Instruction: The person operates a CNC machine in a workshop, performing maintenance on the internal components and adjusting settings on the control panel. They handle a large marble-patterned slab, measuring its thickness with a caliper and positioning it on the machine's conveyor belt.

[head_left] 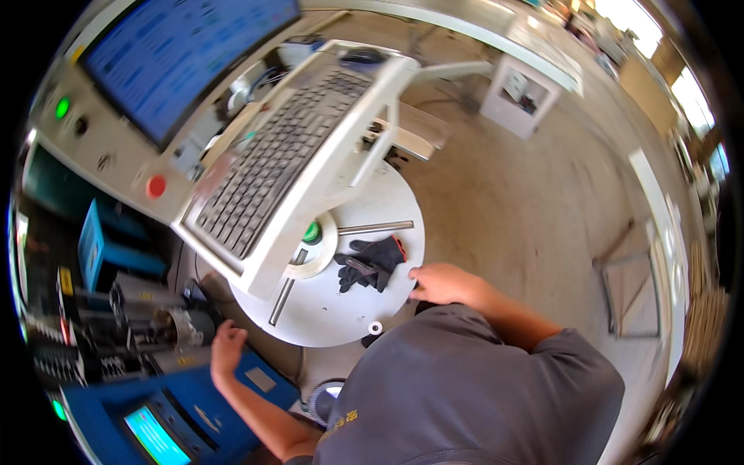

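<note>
My left hand (227, 350) hangs over the blue machine (263, 378), beside a metal cylinder (194, 327) on it. Its fingers are slightly bent and apart, with nothing seen in them. At the right rim of a round white table (310, 329) is my right hand (440, 284). One fingertip points toward the rim and the other fingers are mostly hidden, so its grip does not show. Dark work gloves (373, 265) with a red cuff edge lie crumpled on the table, left of my right hand. A small white ring (375, 328) sits near the table's front edge.
A white tray with a keyboard (283, 155) and a mouse (364, 56) overhangs the table. Behind it stand a monitor (186, 58) and a panel with a red button (156, 187). A metal bar (376, 227) lies on the table. A metal frame (632, 294) stands right.
</note>
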A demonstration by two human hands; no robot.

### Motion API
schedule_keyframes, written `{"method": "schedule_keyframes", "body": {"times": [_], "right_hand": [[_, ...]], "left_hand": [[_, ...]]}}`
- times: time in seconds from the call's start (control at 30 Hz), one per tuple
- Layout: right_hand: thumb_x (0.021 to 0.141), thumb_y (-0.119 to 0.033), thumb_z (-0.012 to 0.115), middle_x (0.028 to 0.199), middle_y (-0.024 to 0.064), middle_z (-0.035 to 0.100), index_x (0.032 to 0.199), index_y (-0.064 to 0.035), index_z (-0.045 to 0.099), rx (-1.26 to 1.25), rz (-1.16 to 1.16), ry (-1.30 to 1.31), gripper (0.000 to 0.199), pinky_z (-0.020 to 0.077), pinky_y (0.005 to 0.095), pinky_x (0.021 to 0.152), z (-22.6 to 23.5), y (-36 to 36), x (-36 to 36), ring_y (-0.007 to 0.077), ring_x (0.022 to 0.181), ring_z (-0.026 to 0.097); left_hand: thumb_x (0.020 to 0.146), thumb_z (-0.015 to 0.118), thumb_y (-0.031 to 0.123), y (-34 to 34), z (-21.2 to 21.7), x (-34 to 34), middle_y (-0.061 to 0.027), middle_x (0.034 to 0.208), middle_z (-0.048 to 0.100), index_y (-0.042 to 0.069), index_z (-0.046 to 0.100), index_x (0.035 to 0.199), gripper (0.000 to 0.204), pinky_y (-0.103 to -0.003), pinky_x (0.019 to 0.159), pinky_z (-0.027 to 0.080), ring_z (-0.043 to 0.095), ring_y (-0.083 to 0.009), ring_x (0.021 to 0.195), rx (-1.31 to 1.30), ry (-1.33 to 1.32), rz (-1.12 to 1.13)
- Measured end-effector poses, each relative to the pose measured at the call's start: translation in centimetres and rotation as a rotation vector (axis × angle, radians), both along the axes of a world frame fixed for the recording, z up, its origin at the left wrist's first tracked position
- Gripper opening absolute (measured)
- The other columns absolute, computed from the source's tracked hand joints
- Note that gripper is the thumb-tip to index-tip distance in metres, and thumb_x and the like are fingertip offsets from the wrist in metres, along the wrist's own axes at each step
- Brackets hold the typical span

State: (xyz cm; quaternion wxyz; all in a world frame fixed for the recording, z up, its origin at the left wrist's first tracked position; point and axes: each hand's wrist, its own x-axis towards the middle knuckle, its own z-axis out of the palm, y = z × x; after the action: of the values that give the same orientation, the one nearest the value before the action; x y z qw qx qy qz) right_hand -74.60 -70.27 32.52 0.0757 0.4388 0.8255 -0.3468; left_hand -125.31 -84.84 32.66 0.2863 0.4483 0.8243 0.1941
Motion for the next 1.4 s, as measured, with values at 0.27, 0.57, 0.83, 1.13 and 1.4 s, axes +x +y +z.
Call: {"method": "schedule_keyframes", "body": {"times": [0.27,0.57,0.83,1.13,1.4], "right_hand": [[0.086,-0.035,0.060,0.096,0.0201,0.065,0.106,-0.0020,0.058,-0.250,-0.226,-0.306,0.039,0.0479,0.0471,0.078,-5.7,-2.7,9.3,0.0384,0.093,0.061],[0.087,-0.037,0.061,0.095,0.0182,0.065,0.105,-0.0038,0.058,-0.224,-0.322,0.079,0.038,0.0491,0.0457,0.075,-11.3,3.2,17.4,0.0375,0.089,0.062],[0.083,-0.031,0.066,0.101,0.0195,0.065,0.115,-0.0039,0.059,-0.392,-0.450,0.080,0.043,0.0517,0.0430,0.077,-15.1,6.7,29.6,0.0337,0.087,0.065],[0.087,-0.032,0.063,0.107,0.0184,0.066,0.123,-0.0023,0.054,-0.090,-0.428,0.528,0.047,0.0525,0.0397,0.081,-8.8,13.1,28.7,0.0315,0.094,0.066],[0.075,-0.003,0.066,0.109,0.0137,0.064,0.135,-0.0099,0.044,0.315,-0.421,0.752,0.064,0.0527,0.0383,0.074,-2.3,16.4,18.0,0.0264,0.086,0.066]], "left_hand": [[0.089,0.063,0.014,8.9,-1.3,16.7,-0.0104,0.097,0.067,-0.002,0.056,0.123,0.038,-0.028,0.079,0.050,0.062,-0.0152,0.089,0.077,-0.392,-0.374],[0.085,0.070,0.030,36.9,-10.1,35.1,-0.0188,0.115,0.059,-0.003,0.046,0.130,0.061,-0.034,0.086,0.048,0.059,-0.0243,0.101,0.398,-0.375,-0.069],[0.080,0.059,0.064,56.4,-11.3,39.5,-0.0286,0.143,0.036,-0.010,0.021,0.142,0.103,-0.048,0.103,0.040,0.037,-0.0414,0.132,0.078,0.185,0.190],[0.074,0.073,0.020,51.3,-14.0,32.4,-0.0068,0.065,0.061,0.006,0.065,0.085,0.019,-0.033,0.048,0.045,0.058,-0.0184,0.056,0.231,-0.414,0.274],[0.087,0.068,0.017,30.6,-5.1,46.9,-0.0025,0.091,0.068,0.004,0.057,0.118,0.035,-0.022,0.053,0.048,0.058,-0.0072,0.061,-0.100,-1.263,-0.137]]}}
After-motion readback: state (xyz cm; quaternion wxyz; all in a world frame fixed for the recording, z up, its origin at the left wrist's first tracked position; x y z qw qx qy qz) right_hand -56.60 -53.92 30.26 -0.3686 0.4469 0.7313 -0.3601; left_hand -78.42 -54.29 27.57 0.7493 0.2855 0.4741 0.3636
